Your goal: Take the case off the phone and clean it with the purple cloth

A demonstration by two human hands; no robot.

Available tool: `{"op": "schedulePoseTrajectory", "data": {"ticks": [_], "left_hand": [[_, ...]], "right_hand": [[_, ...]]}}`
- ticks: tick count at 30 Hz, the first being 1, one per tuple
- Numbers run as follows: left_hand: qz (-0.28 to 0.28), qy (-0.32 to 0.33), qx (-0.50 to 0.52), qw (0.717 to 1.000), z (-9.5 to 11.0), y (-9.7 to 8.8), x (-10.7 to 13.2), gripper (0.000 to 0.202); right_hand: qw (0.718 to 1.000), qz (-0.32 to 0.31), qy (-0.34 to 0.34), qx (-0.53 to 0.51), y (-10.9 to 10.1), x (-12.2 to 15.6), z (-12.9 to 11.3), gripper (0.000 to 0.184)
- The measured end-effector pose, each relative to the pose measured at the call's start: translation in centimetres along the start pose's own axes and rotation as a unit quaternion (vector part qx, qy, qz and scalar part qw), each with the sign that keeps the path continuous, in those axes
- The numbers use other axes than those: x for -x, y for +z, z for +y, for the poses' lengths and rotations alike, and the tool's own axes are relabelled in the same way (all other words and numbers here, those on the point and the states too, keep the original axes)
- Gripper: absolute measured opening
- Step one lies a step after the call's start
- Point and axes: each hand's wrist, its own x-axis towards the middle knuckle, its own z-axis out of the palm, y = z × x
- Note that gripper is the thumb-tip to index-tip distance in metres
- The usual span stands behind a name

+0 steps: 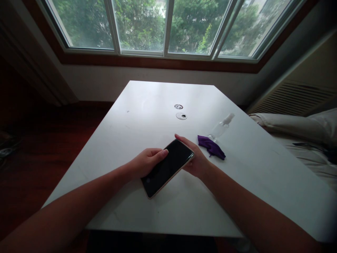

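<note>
A black-screened smartphone with a light-coloured edge is held slantwise above the near half of the white table. My left hand grips its left long side, thumb lying on the screen. At the upper right end, my right hand is closed around the phone's edge from behind, and most of its fingers are hidden. Just right of my right hand lies a crumpled purple cloth. Touching or close behind the cloth, a clear spray bottle lies on its side.
Two small round flat pieces lie on the white table toward its far side. Beyond it is a window with trees outside. Pale fabric lies beside the table's right edge. Dark red wooden floor shows at left.
</note>
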Motion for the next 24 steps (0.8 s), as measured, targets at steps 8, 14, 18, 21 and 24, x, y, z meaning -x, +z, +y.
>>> {"op": "schedulePoseTrajectory", "data": {"ticks": [8,14,18,21,24], "left_hand": [[0.161,0.041,0.133,0.977,0.2,0.0,-0.6,0.054],[0.125,0.073,0.147,0.979,-0.7,-0.3,-1.2,0.050],[0.084,0.080,0.087,0.989,-1.0,-0.4,-1.1,0.056],[0.077,0.079,0.075,0.991,-1.0,-0.5,-1.1,0.061],[0.084,0.081,0.080,0.990,-1.0,-1.0,-1.2,0.073]], "right_hand": [[0.970,0.016,-0.208,0.128,0.2,-0.8,0.9,0.059],[0.897,0.050,-0.267,0.348,0.4,-0.7,2.2,0.058],[0.807,0.081,-0.314,0.493,0.4,-0.4,1.9,0.075],[0.767,0.102,-0.331,0.540,0.2,-0.2,1.7,0.084],[0.752,0.090,-0.328,0.564,0.0,0.0,1.8,0.085]]}}
